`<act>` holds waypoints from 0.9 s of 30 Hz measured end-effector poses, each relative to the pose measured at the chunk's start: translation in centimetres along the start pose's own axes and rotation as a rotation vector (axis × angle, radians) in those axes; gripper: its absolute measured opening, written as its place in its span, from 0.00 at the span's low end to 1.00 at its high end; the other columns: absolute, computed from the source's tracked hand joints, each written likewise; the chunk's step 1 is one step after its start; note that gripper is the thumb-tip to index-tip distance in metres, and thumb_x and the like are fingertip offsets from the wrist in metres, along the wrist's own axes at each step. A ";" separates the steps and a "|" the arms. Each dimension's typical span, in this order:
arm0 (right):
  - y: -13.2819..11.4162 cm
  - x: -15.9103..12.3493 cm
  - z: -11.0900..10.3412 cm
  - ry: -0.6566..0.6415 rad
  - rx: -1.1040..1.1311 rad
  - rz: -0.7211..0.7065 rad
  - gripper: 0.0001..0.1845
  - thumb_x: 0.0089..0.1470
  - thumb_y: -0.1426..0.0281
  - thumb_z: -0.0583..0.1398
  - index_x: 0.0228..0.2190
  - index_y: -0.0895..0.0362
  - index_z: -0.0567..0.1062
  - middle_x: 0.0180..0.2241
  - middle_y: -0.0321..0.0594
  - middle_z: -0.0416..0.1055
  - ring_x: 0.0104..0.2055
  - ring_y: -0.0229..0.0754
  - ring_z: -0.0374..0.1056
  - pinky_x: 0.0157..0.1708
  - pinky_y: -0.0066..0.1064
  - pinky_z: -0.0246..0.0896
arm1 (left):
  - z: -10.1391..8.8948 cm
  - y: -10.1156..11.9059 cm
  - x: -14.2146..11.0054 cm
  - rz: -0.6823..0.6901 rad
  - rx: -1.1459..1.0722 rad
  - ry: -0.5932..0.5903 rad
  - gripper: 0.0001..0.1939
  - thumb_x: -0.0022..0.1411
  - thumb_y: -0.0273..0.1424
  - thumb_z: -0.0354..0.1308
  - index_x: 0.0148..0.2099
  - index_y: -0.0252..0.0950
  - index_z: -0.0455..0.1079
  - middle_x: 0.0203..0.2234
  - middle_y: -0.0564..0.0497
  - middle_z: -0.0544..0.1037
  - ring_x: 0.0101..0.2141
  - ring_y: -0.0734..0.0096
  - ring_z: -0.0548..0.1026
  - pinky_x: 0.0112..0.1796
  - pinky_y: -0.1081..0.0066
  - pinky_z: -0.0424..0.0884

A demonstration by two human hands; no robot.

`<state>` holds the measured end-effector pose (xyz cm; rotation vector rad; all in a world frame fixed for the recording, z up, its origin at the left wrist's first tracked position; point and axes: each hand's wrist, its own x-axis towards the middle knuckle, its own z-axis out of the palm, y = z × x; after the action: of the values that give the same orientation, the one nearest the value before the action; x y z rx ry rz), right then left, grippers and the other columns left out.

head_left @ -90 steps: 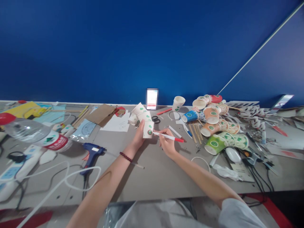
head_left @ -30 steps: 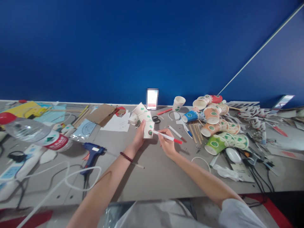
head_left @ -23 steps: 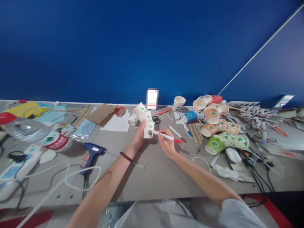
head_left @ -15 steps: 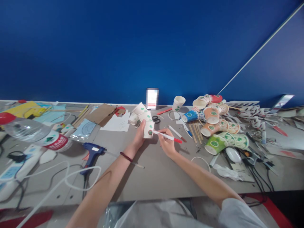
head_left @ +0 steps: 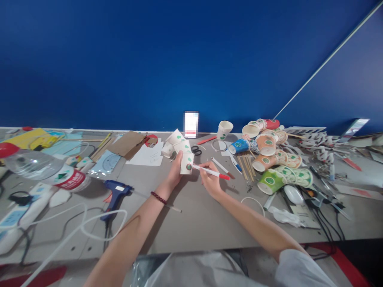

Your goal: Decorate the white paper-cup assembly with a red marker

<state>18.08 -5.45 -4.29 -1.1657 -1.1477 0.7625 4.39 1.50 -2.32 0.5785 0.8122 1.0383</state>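
My left hand (head_left: 175, 172) is closed round a white paper cup (head_left: 187, 162) with green marks, held on its side just above the grey table (head_left: 191, 215). It joins more white cups (head_left: 175, 142) that lie behind it. My right hand (head_left: 211, 180) pinches a white marker with a red cap (head_left: 211, 172). The marker's tip touches the cup's side near a green dot.
A blue glue gun (head_left: 115, 190) and white cable (head_left: 89, 223) lie at the left, next to a plastic bottle (head_left: 38, 167). Several coloured paper cups (head_left: 273, 159) are heaped at the right with wooden sticks (head_left: 245, 164). Scissors (head_left: 196, 150), cardboard (head_left: 128, 143) and paper lie behind.
Hardly anything has moved. The marker tip stays on the cup, shifting only slightly up its side over the three seconds.
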 end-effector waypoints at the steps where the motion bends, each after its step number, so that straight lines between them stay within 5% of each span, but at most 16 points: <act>1: 0.0 0.0 0.0 -0.004 0.002 0.002 0.14 0.56 0.55 0.63 0.30 0.52 0.70 0.20 0.31 0.68 0.19 0.36 0.62 0.18 0.27 0.55 | 0.0 0.0 0.0 0.006 0.008 0.006 0.23 0.67 0.51 0.59 0.43 0.33 0.75 0.27 0.48 0.79 0.25 0.70 0.77 0.28 0.72 0.72; 17: -0.3 0.0 0.0 -0.030 0.031 0.006 0.14 0.55 0.56 0.62 0.28 0.51 0.68 0.27 0.39 0.78 0.24 0.40 0.72 0.19 0.27 0.62 | 0.1 0.2 -0.2 0.022 0.072 -0.021 0.27 0.64 0.56 0.59 0.43 0.34 0.74 0.25 0.47 0.80 0.26 0.65 0.80 0.28 0.71 0.73; 27: -0.5 -0.1 0.2 -0.034 0.069 0.075 0.16 0.52 0.53 0.63 0.28 0.52 0.68 0.22 0.32 0.73 0.13 0.32 0.58 0.12 0.24 0.53 | 0.1 0.1 -0.2 0.015 0.059 0.005 0.29 0.62 0.56 0.60 0.45 0.34 0.74 0.25 0.47 0.80 0.27 0.62 0.80 0.27 0.68 0.72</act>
<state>17.82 -5.61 -3.88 -1.1465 -1.1020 0.8758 4.33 1.36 -2.09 0.6335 0.8461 1.0326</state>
